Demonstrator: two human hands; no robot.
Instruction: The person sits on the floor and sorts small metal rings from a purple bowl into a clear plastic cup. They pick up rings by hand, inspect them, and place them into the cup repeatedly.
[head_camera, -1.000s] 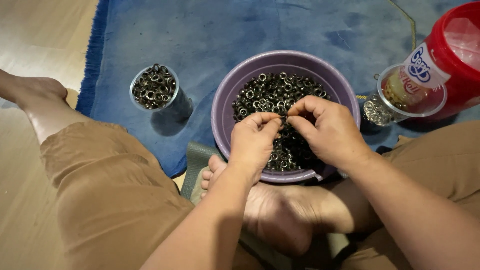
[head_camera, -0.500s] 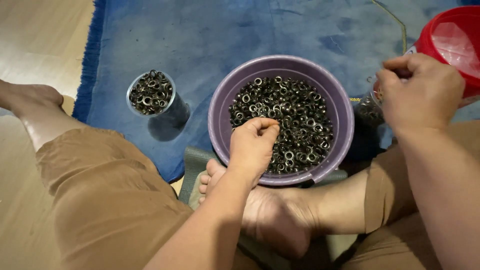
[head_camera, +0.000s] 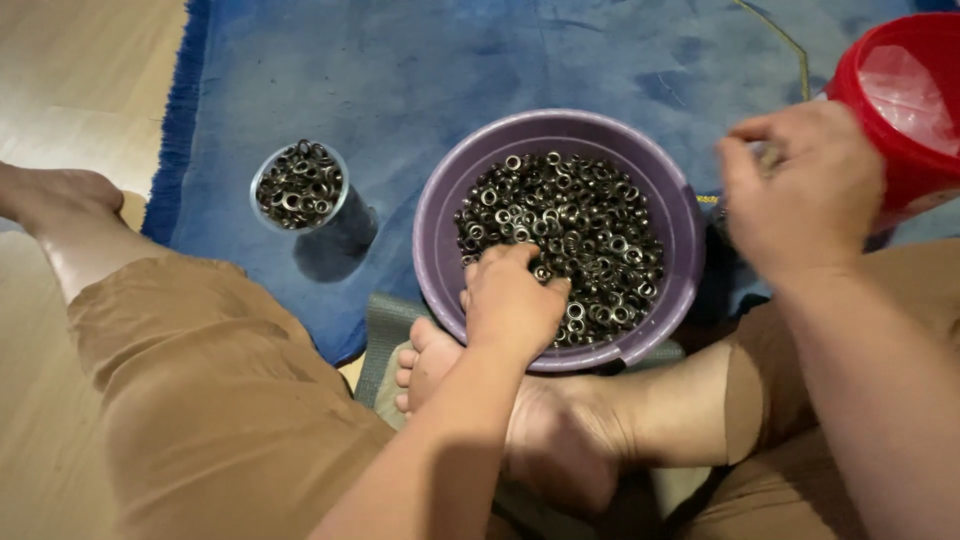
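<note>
A purple bowl (head_camera: 436, 215) full of small dark metal rings (head_camera: 580, 215) sits on the blue mat in front of me. My left hand (head_camera: 512, 300) rests curled on the rings at the bowl's near side, fingers dug into them. My right hand (head_camera: 800, 190) hovers right of the bowl, beside a red bucket (head_camera: 905, 110), fingers bent as if pinching something small; what it holds is hidden. A small clear cup (head_camera: 300, 185) filled with the same rings stands left of the bowl.
A blue mat (head_camera: 420, 70) covers the floor under the bowl and cup; wooden floor (head_camera: 70, 90) lies to the left. My legs in brown shorts and my bare feet frame the bowl's near side.
My right hand left the bowl and moved right toward the red bucket, covering the small container there. My left hand dropped lower into the rings.
</note>
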